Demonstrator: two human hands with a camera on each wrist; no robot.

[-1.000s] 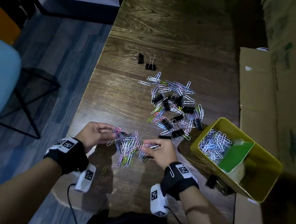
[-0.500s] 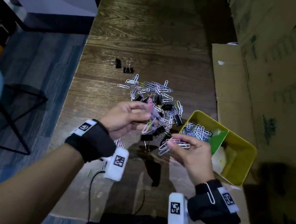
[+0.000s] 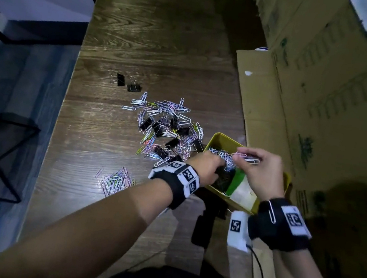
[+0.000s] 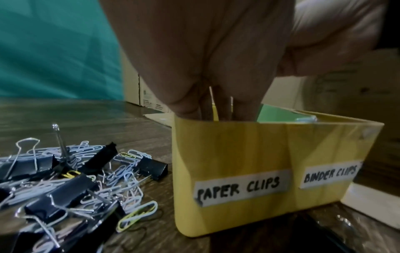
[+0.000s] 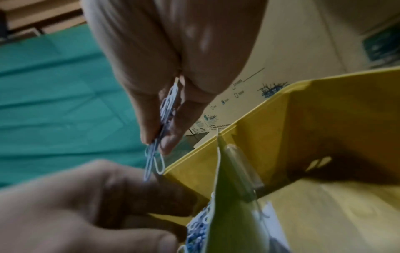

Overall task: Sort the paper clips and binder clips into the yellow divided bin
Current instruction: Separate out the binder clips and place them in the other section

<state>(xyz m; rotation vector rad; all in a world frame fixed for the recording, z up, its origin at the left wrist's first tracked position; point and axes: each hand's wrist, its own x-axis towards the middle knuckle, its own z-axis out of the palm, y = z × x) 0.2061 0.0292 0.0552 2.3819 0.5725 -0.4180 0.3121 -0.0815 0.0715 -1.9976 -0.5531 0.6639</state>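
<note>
Dim rm: dark wood table (image 3: pixel 160 39); cardboard boxes (image 3: pixel 329 94) just right of it, grey-blue floor (image 3: pixel 16 93) left.

Left hand (image 4: pixel 216 59) fingertips dip behind the yellow bin (image 4: pixel 270 154) wall, out of sight. In the right wrist view the left hand is a blur, and the clip heap (image 4: pixel 71 179) runs off the picture's edge.
</note>
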